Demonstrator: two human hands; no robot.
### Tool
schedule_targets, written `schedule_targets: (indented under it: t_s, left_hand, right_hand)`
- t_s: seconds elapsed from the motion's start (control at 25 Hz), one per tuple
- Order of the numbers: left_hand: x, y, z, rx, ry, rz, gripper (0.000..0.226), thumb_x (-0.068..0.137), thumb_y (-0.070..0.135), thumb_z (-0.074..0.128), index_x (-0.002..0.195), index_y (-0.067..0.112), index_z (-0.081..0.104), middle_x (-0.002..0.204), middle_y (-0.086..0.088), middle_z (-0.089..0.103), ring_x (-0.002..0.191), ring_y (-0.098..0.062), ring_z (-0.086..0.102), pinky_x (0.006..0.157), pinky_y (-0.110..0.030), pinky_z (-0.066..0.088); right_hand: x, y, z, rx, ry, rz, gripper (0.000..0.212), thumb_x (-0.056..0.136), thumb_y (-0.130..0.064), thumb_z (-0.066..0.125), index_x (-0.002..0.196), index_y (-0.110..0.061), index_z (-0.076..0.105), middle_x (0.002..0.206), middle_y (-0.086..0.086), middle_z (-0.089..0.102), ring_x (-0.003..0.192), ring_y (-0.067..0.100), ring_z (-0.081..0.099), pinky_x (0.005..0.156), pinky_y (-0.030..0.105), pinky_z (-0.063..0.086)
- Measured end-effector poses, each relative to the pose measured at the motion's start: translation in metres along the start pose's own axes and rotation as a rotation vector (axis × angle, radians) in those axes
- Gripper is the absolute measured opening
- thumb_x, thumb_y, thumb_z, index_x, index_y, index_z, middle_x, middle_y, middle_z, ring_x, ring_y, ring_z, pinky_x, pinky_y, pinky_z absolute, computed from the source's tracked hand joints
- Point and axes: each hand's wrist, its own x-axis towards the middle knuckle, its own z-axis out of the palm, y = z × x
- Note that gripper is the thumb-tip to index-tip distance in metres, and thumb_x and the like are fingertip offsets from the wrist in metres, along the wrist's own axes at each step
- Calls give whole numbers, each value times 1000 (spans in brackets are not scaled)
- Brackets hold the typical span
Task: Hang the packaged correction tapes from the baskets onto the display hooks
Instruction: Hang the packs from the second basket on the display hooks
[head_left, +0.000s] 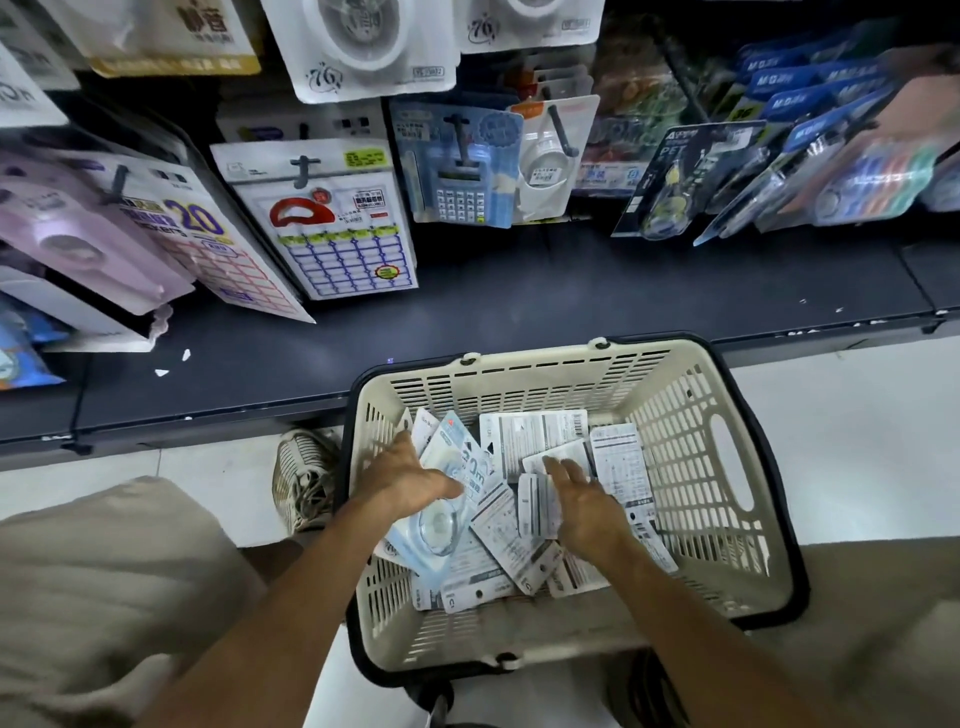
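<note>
- So, we have both hands down inside the cream basket (691, 415), which sits on the pale floor (857, 415) in front of the dark bottom shelf (519, 291).
- Our left hand (410, 480) lies over a blue-fronted correction tape pack (457, 488), thumb across its face; we cannot tell whether the fingers underneath actually clasp it.
- Our right hand (584, 501) is released, fingers spread and fairly straight, resting on the loose pile of packs (550, 447), gripping nothing.
- Packaged correction tapes fill the basket floor, mostly white backs up with barcodes and print, overlapping at all angles; one pack in the pile shows its blue front.
- Basket has a dark rim and handle (769, 467) folded down around it.
- Above the shelf we see display hooks (303, 171) carrying other stock: label sheets (337, 249), a blue calculator pack (457, 171), a white tape-like pack (550, 156), and blue-carded packs (810, 119) at right, blurred.
- A pack marked "20" (197, 228) leans at left beside a lilac pack (67, 234).
- Part of a second woven basket (301, 478) shows just left of the cream one, touching or nearly so.
- Our beige-clad knees (104, 597) flank the basket.
</note>
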Motion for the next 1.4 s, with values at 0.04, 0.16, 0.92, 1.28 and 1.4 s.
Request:
schedule_targets:
  t_s: [0.04,0.16,0.92,1.28,1.4]
  left_hand:
    - [1,-1,1,-8,-28,-16,117,79,42,85,164,19,8,171,-8,17,157,-32,17,124,-43,24]
    - [8,-2,0,-8,-57,-36,114,82,40,83,164,20,6,172,-8,15,158,-32,11,127,-45,22]
    - [8,-8,6,-215,-25,11,108,73,40,89,160,21,27,162,-8,40,147,-35,39,118,-53,37]
    - [-9,3,5,-122,-30,17,110,63,44,89,157,21,36,160,-10,43,144,-34,44,116,-46,40]
    - [-7,4,-8,-526,-240,-60,88,36,52,90,114,13,75,117,-21,75,110,-40,70,103,-55,52]
  right_hand:
    - [8,4,-1,-7,-30,1,75,89,-6,66,154,-21,31,157,7,36,129,31,53,99,42,53]
    - [11,10,-12,112,98,-85,21,86,-14,73,104,-23,65,112,1,65,99,23,66,84,31,57]
    - [6,-28,20,405,-207,168,58,75,-34,81,123,-12,58,121,5,65,110,24,64,89,32,53]
    - [-25,-2,-42,802,254,-316,30,79,20,62,71,-8,54,88,10,60,83,14,59,71,30,51]
    - [-39,-27,-45,584,482,-487,24,76,17,60,74,-6,57,95,5,63,89,15,63,74,29,52]
